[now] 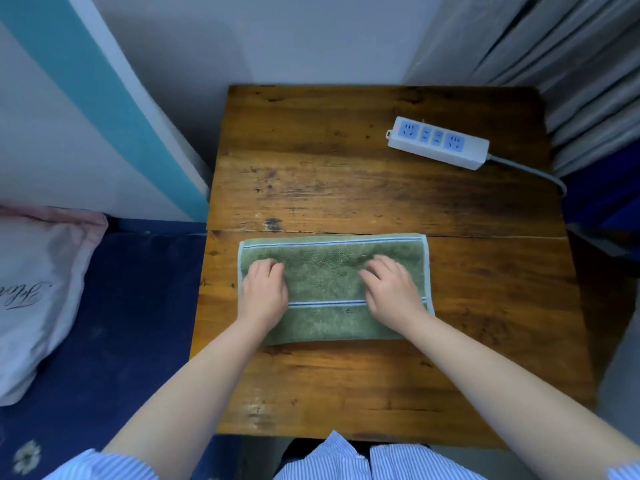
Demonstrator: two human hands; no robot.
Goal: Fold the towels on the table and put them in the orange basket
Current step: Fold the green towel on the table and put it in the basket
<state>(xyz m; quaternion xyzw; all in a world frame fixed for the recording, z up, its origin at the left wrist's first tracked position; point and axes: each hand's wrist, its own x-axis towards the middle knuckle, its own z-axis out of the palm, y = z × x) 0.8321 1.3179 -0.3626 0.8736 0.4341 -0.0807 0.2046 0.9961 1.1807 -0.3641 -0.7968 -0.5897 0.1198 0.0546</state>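
Note:
A green towel (325,271) with blue stripes lies folded flat on the wooden table (346,174), near its front half. My left hand (265,292) rests palm down on the towel's left part, fingers slightly curled. My right hand (393,289) lies palm down on the right part, fingers spread a little. Both press on the top layer, whose striped edge runs between the wrists. Neither hand grips the cloth. No orange basket is in view.
A white power strip (438,142) with its grey cable lies at the table's far right. A bed with dark blue bedding (114,323) and a pale pillow (38,289) is on the left. Curtains (571,64) hang at the right.

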